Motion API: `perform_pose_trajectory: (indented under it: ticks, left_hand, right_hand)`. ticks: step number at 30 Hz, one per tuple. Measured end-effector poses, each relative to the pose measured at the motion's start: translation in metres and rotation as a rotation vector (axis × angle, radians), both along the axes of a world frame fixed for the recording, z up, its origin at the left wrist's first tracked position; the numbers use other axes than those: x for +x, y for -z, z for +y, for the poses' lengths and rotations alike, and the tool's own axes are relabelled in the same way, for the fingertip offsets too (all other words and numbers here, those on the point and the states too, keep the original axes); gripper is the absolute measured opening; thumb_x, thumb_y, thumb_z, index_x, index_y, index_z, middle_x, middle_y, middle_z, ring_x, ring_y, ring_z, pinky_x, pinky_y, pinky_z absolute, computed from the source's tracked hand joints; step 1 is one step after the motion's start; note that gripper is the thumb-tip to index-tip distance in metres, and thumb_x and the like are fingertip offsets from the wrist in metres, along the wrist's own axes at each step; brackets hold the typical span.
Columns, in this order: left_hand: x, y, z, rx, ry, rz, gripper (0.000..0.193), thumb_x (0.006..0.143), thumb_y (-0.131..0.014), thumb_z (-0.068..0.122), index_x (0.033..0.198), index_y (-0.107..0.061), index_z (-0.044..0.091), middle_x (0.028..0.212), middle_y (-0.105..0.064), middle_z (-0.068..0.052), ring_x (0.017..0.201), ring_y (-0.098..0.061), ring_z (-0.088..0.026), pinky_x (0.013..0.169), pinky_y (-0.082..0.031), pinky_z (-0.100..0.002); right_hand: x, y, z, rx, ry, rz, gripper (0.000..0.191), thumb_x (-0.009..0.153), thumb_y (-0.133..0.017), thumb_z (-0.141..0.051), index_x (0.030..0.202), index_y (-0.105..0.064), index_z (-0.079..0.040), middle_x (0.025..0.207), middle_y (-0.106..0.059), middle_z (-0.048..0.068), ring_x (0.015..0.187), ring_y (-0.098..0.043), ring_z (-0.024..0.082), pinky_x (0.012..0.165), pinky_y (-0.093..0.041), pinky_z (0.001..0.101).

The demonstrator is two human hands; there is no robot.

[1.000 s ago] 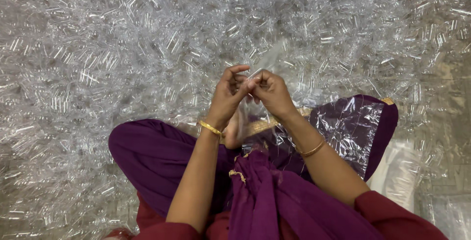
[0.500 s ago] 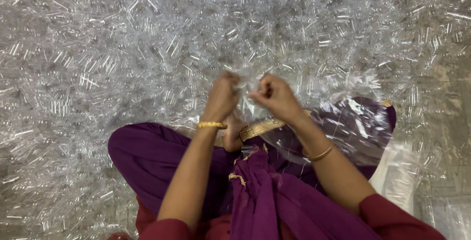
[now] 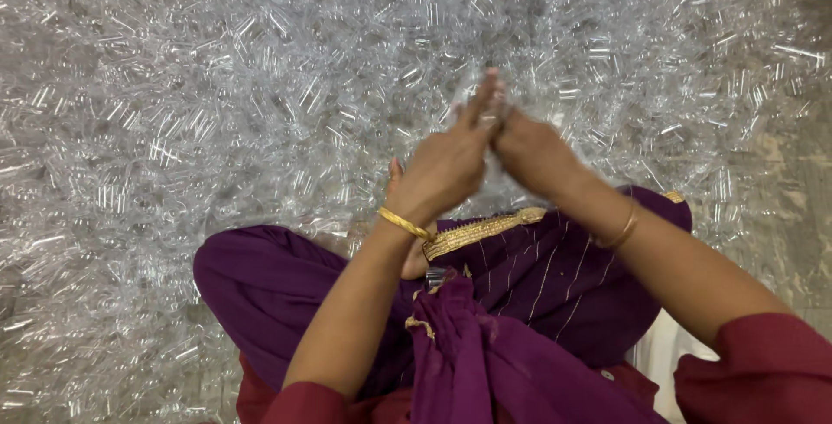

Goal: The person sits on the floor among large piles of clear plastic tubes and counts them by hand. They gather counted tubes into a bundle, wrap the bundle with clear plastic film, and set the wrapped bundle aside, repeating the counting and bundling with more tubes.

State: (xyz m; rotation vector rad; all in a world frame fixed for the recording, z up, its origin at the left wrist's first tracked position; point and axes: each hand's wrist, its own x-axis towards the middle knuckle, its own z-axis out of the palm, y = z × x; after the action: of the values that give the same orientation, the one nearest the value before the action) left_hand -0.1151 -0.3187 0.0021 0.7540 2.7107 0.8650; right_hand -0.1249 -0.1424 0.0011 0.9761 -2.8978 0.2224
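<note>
The person is sitting cross-legged on the floor, and two hands are meeting just above the lap, at the near edge of a wide heap of clear plastic tubes [image 3: 260, 103]. The tubes are far too many to count; they are covering the ground on the left, ahead and to the right.

The left hand [image 3: 446, 168] is showing its back to the camera, with its fingers [image 3: 483, 99] stretched nearly straight and pointing away over the heap. The right hand [image 3: 537, 151] is pressing against it from the right, with its fingers curled in and touching the left fingertips. Something small and clear is blurring between the fingertips, at the spot where the hands are joining; I cannot tell what it is, or whether either hand is truly gripping it.

One gold bangle [image 3: 405, 223] is circling the left wrist and one thinner gold bangle [image 3: 620, 231] is circling the right. One purple garment [image 3: 520, 303] with a gold braid trim [image 3: 481, 231] is covering the knees below the hands, and two dark red sleeves are showing at the bottom edge.
</note>
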Motion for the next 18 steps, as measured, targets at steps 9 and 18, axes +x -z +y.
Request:
perform_pose_trajectory:
  ticks: [9, 18]
  left_hand:
    - [-0.017, -0.001, -0.032, 0.069, -0.056, 0.118, 0.087, 0.070, -0.061, -0.008, 0.152, -0.037, 0.009, 0.169, -0.004, -0.012, 0.104, -0.069, -0.038, 0.069, -0.060, -0.043]
    - [0.023, -0.029, 0.049, 0.235, 0.190, 0.212, 0.086, 0.086, -0.054, -0.005, 0.165, -0.025, 0.011, 0.164, -0.034, -0.016, 0.116, -0.069, -0.041, 0.101, -0.056, -0.051]
  right_hand:
    - [0.026, -0.015, 0.027, 0.056, -0.291, 0.258, 0.036, 0.097, -0.063, 0.001, 0.133, -0.060, -0.001, 0.147, -0.059, 0.011, 0.145, -0.049, 0.028, 0.119, -0.047, 0.0402]
    - [-0.034, 0.034, -0.004, 0.101, -0.144, -0.063, 0.063, 0.101, -0.053, -0.022, 0.157, -0.027, -0.006, 0.164, -0.031, 0.014, 0.150, -0.033, 0.034, 0.122, -0.031, 0.0488]
